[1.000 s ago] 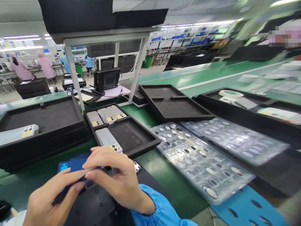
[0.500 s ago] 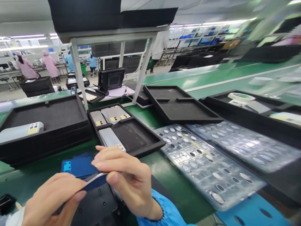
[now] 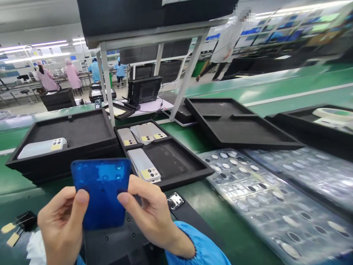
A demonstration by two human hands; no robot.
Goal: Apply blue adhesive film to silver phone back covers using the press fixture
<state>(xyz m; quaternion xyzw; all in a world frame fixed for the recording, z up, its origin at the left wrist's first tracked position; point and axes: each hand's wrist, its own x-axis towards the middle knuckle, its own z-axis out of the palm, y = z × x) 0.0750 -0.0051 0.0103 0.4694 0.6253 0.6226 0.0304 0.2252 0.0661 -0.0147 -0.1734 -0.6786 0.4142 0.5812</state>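
Note:
Between both hands stands a blue phone back cover (image 3: pixel 103 198), tilted up so that its face with the lighter camera patch is toward me. My left hand (image 3: pixel 62 221) pinches its left edge, thumb on the near face. At the right edge, my right hand (image 3: pixel 151 213) pinches it the same way. Below it lies a black fixture (image 3: pixel 118 246) with small round holes, partly hidden by the cover and hands. Just beyond, a black divided tray (image 3: pixel 193 165) holds several silver phone back covers (image 3: pixel 142 163).
Stacked black trays (image 3: pixel 68 129) stand at left, with silver covers on top. An empty-looking black tray (image 3: pixel 248 129) leans at right beside clear plastic blister trays (image 3: pixel 264 198). A small black clamp (image 3: pixel 26 220) sits at lower left. A monitor (image 3: pixel 146 90) stands under a metal rack.
The back cover has turned from nearly edge-on to facing me, and both hands have turned with it. My view has shifted left, so the surroundings sit farther right.

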